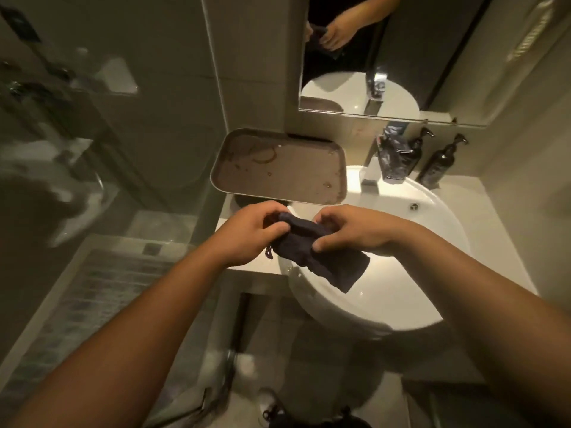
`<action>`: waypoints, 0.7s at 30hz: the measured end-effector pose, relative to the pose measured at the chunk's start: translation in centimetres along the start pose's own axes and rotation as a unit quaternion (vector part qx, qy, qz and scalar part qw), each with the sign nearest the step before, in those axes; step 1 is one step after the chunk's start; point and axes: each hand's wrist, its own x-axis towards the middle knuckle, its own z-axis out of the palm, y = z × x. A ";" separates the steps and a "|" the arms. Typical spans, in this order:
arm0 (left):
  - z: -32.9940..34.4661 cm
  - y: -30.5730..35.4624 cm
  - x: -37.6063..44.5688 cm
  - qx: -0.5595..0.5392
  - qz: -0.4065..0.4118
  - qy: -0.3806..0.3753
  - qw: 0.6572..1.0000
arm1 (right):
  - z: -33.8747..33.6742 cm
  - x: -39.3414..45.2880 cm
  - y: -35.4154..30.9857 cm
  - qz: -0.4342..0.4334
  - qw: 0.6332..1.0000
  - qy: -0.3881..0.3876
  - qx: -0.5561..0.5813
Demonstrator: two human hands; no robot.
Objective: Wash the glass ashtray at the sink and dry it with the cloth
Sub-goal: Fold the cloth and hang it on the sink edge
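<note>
A dark cloth (321, 257) is bunched between both hands above the left rim of the white round sink (432, 242). My left hand (253, 233) grips its left end, thumb pressed on top. My right hand (349, 230) clamps the other side, and a loose flap of cloth hangs down over the basin. The glass ashtray cannot be made out; if it is there, the cloth and my fingers hide it.
A wet brown tray (278, 168) lies on the counter behind my hands. The chrome tap (370, 177) stands at the back of the sink, with two dark pump bottles (438, 165) to its right. A mirror (386, 57) hangs above. A glass shower wall is on the left.
</note>
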 end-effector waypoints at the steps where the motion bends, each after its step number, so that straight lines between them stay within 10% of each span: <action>1: 0.6 0.6 0.0 -0.019 0.002 -0.009 1.000 | -0.5 -1.6 0.7 0.000 1.000 0.008 -0.011; 9: 7.2 6.7 -0.6 -0.043 0.049 -0.082 0.995 | -2.6 -13.3 7.7 0.055 0.984 0.000 0.171; 16: 13.2 11.9 -2.6 0.029 0.089 -0.123 0.988 | 1.4 -19.0 13.9 0.153 0.848 0.009 0.507; 21: 16.4 13.2 -5.1 0.044 0.083 -0.161 0.982 | 2.7 -21.5 16.5 0.154 0.944 -0.001 0.293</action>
